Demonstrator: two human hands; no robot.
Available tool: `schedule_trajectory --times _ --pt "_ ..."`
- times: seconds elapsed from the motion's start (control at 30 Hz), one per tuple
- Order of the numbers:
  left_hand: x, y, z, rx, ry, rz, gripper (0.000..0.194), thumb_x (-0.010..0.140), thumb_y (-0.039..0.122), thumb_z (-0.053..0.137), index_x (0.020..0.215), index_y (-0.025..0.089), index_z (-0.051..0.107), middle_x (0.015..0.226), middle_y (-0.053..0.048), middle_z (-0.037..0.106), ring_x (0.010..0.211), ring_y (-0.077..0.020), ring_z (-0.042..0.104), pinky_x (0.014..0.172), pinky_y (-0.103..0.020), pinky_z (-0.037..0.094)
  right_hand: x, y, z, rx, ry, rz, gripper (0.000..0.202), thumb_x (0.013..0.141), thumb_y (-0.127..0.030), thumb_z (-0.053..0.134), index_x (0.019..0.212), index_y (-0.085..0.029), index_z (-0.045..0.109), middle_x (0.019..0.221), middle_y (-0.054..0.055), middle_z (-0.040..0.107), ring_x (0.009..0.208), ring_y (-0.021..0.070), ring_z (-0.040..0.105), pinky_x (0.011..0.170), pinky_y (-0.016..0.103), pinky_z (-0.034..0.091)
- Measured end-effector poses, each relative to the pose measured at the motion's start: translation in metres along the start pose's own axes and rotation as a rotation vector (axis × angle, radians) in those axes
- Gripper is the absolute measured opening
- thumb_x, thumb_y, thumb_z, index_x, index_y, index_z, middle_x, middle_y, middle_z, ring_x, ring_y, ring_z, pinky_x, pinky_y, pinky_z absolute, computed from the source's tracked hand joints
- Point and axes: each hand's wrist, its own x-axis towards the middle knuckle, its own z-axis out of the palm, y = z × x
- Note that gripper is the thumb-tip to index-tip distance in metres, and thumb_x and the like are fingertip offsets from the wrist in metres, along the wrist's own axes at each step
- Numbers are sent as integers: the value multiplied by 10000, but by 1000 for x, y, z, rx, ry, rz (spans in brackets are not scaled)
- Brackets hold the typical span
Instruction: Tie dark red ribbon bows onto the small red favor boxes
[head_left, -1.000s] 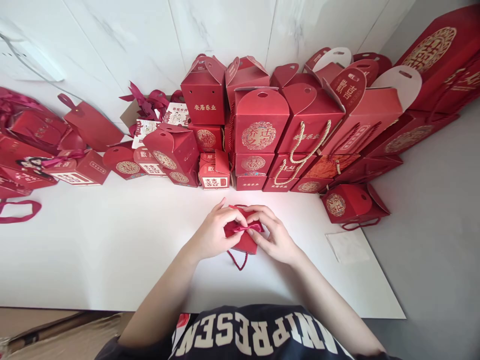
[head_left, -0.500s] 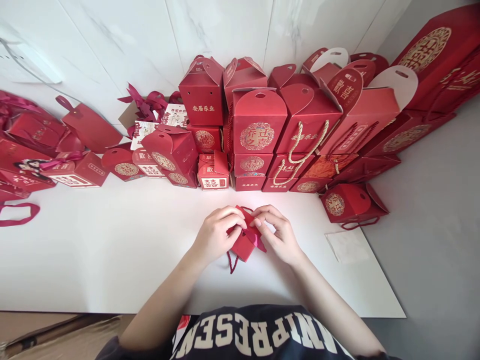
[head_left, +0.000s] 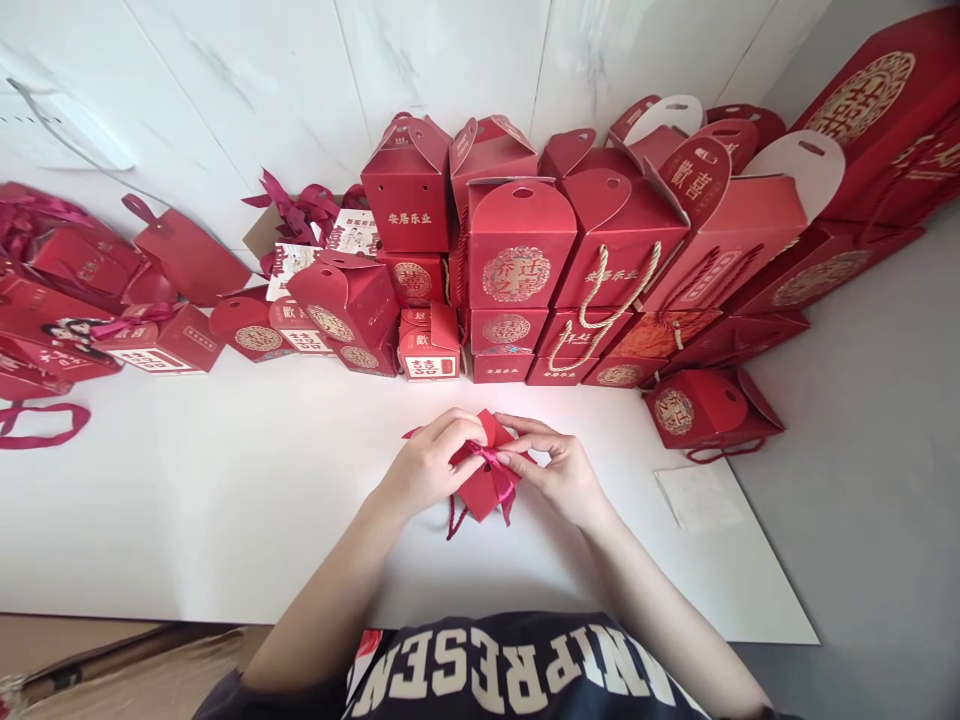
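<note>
A small red gift box [head_left: 478, 497] sits on the white table in front of me, with a dark red cord handle [head_left: 454, 520] hanging out at its lower left. A magenta ribbon [head_left: 503, 486] crosses the box top, gathered in a loop or knot between my hands, one tail lying toward me. My left hand [head_left: 435, 462] pinches the ribbon from the left with curled fingers. From the right, thumb and fingers of my right hand [head_left: 559, 470] pinch the ribbon near the knot. Part of the box is hidden under both hands.
Stacked red gift boxes [head_left: 517, 245] line the tiled wall. More ribboned boxes [head_left: 161, 335] stand at the left. One box [head_left: 712, 410] lies near the right edge, behind a white square sheet [head_left: 697, 497]. A grey wall [head_left: 885, 450] borders the right side.
The ribbon is drawn into a tighter gather at the box's middle, and its tail hangs more toward me. An end now shows beyond my left hand. The view has shifted slightly.
</note>
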Motion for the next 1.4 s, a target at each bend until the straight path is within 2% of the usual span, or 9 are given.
schedule_trajectory --times 0.1,0.17,0.27,0.4,0.6,0.97,1.1,1.23,1.4 --pt "3 6 -16 -5 -74 -90 165 830 195 645 953 196 535 963 -57 614 946 -183 591 840 -320 497 0 -1 0 6 -17 3 76 811 -289 722 859 -275 779 1258 63 648 1238 255 557 1060 426 432" --pt "3 9 -29 34 -127 -157 106 822 249 641 834 186 557 864 -40 604 858 -183 567 829 -335 467 -1 -1 -1 -12 -29 -5 73 813 -283 717 858 -269 773 1273 66 638 1249 252 545 1044 412 440" --pt "2 13 -40 31 -145 -368 270 893 316 541 669 170 574 674 -8 556 653 -135 514 662 -275 429 -1 -2 -2 -49 -40 -14 74 819 -264 705 862 -262 765 1288 68 623 1243 244 548 1025 392 445" --pt "1 24 -34 -31 -90 -710 424 907 472 503 657 154 629 528 17 529 511 -106 498 516 -231 381 -2 -5 -3 -89 -52 -32 70 830 -245 686 853 -256 752 1294 66 610 1216 237 566 999 375 455" --pt "5 38 -24 -312 -267 -928 467 902 553 469 687 158 597 498 24 569 367 -105 544 424 -211 406 -5 -9 -2 -151 -54 -73 80 850 -248 666 866 -257 743 1285 61 602 1208 226 565 984 355 457" --pt "5 23 -34 -576 -391 -965 285 852 433 608 772 161 578 559 12 624 440 -118 613 458 -199 473 -3 -7 -7 -97 -86 -32 130 914 -299 588 846 -238 679 1308 63 570 1254 216 518 1043 363 392" --pt "4 19 -42 -546 -414 -997 288 827 424 634 760 147 591 569 -10 639 442 -121 608 456 -205 466 -5 -6 -9 -106 -60 -38 144 919 -263 559 796 -223 623 1334 65 545 1279 224 491 1087 397 341" --pt "2 17 -48 -473 -426 -940 259 844 399 605 755 157 581 558 16 602 405 -90 537 423 -194 407 -6 -6 -11 -135 -29 -53 132 897 -205 547 770 -218 579 1331 73 545 1268 234 497 1078 418 350" --pt "2 18 -50 -338 -348 -852 243 827 335 607 671 160 547 522 48 512 449 -71 468 439 -180 350 -8 -8 -15 -189 52 -78 113 863 -171 561 763 -218 584 1310 78 579 1231 242 529 1083 440 355"
